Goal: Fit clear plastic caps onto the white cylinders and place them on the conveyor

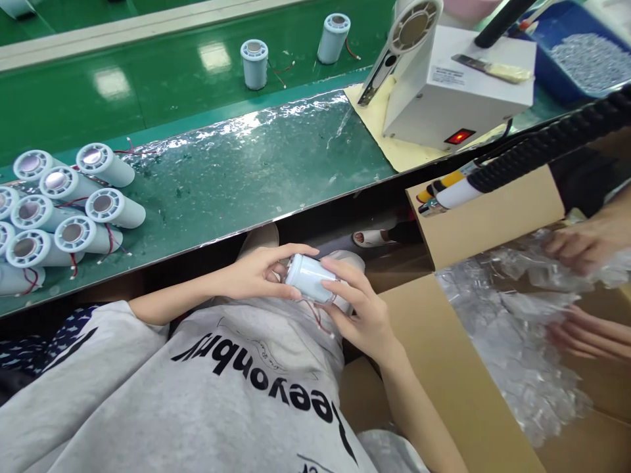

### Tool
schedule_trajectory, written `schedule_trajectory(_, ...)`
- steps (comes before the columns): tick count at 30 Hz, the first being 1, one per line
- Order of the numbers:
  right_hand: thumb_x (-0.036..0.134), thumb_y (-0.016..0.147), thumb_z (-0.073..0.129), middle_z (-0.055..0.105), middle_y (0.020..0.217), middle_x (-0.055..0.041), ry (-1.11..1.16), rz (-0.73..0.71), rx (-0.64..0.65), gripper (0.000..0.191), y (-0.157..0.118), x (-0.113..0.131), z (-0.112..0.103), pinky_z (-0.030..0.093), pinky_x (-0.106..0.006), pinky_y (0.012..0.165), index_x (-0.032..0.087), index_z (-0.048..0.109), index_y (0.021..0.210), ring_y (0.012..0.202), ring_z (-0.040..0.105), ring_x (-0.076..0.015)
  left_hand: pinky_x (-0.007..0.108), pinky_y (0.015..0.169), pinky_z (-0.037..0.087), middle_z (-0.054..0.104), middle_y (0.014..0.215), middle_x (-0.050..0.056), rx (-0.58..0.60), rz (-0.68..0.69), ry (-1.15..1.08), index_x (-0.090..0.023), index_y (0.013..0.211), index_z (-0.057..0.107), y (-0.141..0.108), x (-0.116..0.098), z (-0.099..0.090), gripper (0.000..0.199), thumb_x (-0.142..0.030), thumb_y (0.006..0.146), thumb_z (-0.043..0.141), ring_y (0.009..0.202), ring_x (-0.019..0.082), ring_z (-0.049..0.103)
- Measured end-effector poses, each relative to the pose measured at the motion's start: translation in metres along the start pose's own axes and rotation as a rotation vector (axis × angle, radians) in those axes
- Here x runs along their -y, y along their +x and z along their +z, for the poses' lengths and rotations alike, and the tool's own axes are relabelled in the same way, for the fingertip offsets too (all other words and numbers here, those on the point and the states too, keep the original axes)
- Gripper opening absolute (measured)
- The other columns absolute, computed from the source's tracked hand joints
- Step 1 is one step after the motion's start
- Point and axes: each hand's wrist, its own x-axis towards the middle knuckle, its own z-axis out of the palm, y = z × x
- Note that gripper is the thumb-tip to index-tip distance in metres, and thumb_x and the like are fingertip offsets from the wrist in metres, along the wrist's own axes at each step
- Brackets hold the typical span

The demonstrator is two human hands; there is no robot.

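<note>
Hands: our left hand (pixel 259 272) and right hand (pixel 363 312) grip one pale-blue cylinder (pixel 310 278) between them.
Table (pixel 256 177): we see similar cylinders (pixel 73 235) clustered at left.

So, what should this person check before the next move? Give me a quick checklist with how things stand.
1. Both hands on the light blue cylinder: ok; left hand at one end, right hand at the other.
2. Loose end of the wire outside the fingers: ok, visible below the cylinder.
3. Both end faces sound: cannot tell; the hands and the angle hide them.
4. Switch on the white box lit: ok, glowing red.
5. Co-worker's hand apart from the person's own: ok, over clear plastic pieces.
</note>
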Motion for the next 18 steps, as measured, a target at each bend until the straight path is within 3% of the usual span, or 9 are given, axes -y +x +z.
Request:
schedule_trajectory(5, 0.062, 0.086, 0.076, 0.07, 0.135, -0.0109, 0.381, 0.341, 0.017, 0.056, -0.003, 0.001, 0.0, 0.061, -0.047, 0.099, 0.029, 0.067, 0.131, 0.123, 0.069, -0.0316, 0.04, 0.106, 0.055, 0.056, 0.152, 0.013, 0.071, 0.133, 0.049, -0.029, 0.148, 0.055, 0.001, -0.002, -0.003, 0.076, -0.028, 0.078, 0.085, 0.134, 0.029, 0.06)
schedule_trajectory(11, 0.056, 0.077, 0.086, 0.077, 0.119, -0.007, 0.414, 0.447, 0.015, 0.051, -0.004, 0.003, -0.004, 0.065, -0.04, 0.088, 0.03, 0.077, 0.12, 0.105, 0.074, -0.0287, 0.037, 0.104, 0.057, 0.057, 0.153, 0.012, 0.108, 0.076, -0.042, -0.03, 0.153, 0.051, 0.0, 0.001, -0.004, 0.075, -0.022, 0.083, 0.079, 0.127, 0.025, 0.066)
schedule_trajectory(15, 0.062, 0.079, 0.082, 0.079, 0.107, -0.0068, 0.4, 0.552, 0.04, 0.058, -0.003, 0.009, 0.003, 0.065, -0.038, 0.072, 0.028, 0.075, 0.126, 0.082, 0.075, -0.0254, 0.037, 0.101, 0.057, 0.063, 0.145, 0.011, 0.131, 0.015, -0.101, -0.029, 0.157, 0.044, 0.002, 0.012, 0.004, 0.081, -0.022, 0.084, 0.077, 0.121, 0.024, 0.069)
schedule_trajectory(18, 0.068, 0.083, 0.074, 0.077, 0.113, -0.0082, 0.423, 0.53, 0.062, 0.065, -0.001, 0.009, 0.007, 0.064, -0.036, 0.076, 0.026, 0.07, 0.132, 0.085, 0.074, -0.0241, 0.034, 0.089, 0.06, 0.071, 0.131, 0.012, 0.069, -0.053, -0.073, -0.023, 0.155, 0.046, 0.005, 0.008, 0.007, 0.072, -0.033, 0.088, 0.071, 0.109, 0.023, 0.072)
